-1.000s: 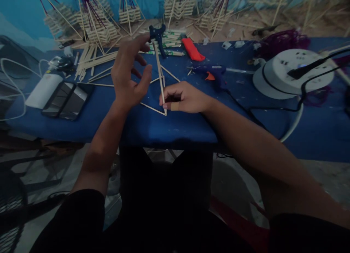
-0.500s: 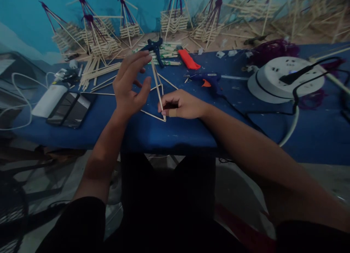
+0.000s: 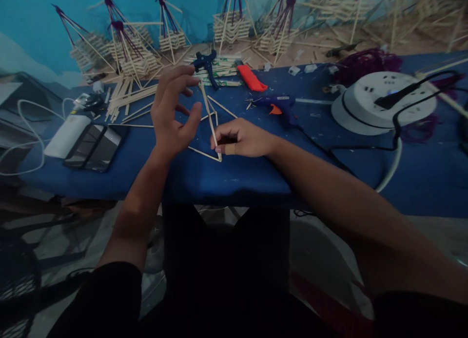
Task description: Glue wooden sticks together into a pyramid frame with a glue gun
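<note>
My right hand (image 3: 243, 139) pinches a thin wooden stick (image 3: 210, 116) near its lower end, between thumb and fingers; a tan bandage (image 3: 230, 149) wraps the thumb. The stick leans up and to the left and meets another stick (image 3: 204, 153) at the near corner of a frame of sticks lying on the blue table. Beside the stick's upper end, my left hand (image 3: 174, 111) is raised with fingers apart, holding nothing. More sticks of the frame (image 3: 222, 107) show behind the pinched one, partly hidden by my hands.
A blue glue gun (image 3: 274, 103) lies right of the frame. Behind are a dark blue cutter (image 3: 205, 65), a red piece (image 3: 252, 78) and piled sticks (image 3: 127, 96). Phones (image 3: 93, 147) lie left; a white power strip (image 3: 383, 104) stands right. Several stick structures (image 3: 133, 60) line the wall.
Both hands keep nearly the same pose, the right still pinching the stick. The stick's upper end has shifted slightly left; the whole view has shifted a little.
</note>
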Motion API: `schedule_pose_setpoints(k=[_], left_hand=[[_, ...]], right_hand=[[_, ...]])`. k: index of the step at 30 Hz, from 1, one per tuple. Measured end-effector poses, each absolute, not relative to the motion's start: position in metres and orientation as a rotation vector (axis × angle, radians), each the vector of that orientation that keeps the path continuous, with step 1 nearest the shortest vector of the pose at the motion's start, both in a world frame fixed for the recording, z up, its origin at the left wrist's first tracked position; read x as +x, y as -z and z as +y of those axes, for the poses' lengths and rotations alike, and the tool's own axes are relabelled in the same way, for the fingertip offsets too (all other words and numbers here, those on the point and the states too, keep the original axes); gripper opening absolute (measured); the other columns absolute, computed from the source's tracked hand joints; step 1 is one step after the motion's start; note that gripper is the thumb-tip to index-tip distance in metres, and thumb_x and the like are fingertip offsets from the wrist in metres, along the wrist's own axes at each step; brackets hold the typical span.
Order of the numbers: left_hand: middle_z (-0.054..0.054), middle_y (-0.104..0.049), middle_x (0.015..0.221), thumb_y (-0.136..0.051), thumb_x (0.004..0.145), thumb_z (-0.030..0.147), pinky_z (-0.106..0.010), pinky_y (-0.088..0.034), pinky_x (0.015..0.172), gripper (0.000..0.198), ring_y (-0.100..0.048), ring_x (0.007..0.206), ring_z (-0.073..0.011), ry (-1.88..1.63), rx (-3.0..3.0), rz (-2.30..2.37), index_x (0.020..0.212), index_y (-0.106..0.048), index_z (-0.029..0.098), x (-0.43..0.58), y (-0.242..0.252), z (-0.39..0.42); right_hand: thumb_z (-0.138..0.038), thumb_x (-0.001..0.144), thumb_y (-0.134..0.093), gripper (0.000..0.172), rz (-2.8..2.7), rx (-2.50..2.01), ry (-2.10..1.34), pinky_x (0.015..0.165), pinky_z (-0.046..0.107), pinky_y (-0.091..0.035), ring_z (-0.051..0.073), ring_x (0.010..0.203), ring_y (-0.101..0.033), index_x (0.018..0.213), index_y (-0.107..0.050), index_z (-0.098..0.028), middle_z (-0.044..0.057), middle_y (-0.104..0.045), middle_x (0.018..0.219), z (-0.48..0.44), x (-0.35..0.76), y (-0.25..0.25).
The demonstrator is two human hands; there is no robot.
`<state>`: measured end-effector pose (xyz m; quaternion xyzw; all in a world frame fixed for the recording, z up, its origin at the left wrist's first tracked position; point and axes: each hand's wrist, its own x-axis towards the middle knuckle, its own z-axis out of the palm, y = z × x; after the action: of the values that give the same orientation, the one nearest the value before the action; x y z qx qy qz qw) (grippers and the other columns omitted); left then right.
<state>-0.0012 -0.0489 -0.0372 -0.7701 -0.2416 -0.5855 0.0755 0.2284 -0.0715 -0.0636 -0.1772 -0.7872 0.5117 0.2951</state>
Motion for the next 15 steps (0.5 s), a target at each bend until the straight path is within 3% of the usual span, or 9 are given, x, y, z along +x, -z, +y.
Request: schedule_pose_setpoints(k=[9, 15], left_hand=[[-0.010, -0.069, 0.154, -0.050, 0.109, 0.072, -0.038, -0.063, 0.072, 0.053, -0.074, 0.108, -0.0251, 1.612, -2.489, -0.940, 0.153, -0.056, 0.042, -0.011, 0.051, -0.043], [-0.010, -0.067, 0.158, -0.050, 0.110, 0.071, -0.042, -0.066, 0.078, 0.052, -0.076, 0.113, -0.0286, 1.665, -2.563, -0.881, 0.155, -0.057, 0.047, -0.013, 0.052, -0.040]], right_hand=[[-0.031, 0.091, -0.087, 0.021, -2.075, -0.480, -1.399, 0.072, 0.023, -0.050, 0.011, 0.077, -0.061, 0.094, -0.073, -0.015, -0.001, -0.069, 0.083, -0.072, 0.228, 0.063], [-0.030, 0.093, -0.086, 0.019, -2.076, -0.465, -1.401, 0.074, 0.023, -0.051, 0.011, 0.078, -0.061, 0.094, -0.073, -0.015, 0.000, -0.071, 0.084, -0.072, 0.228, 0.063]])
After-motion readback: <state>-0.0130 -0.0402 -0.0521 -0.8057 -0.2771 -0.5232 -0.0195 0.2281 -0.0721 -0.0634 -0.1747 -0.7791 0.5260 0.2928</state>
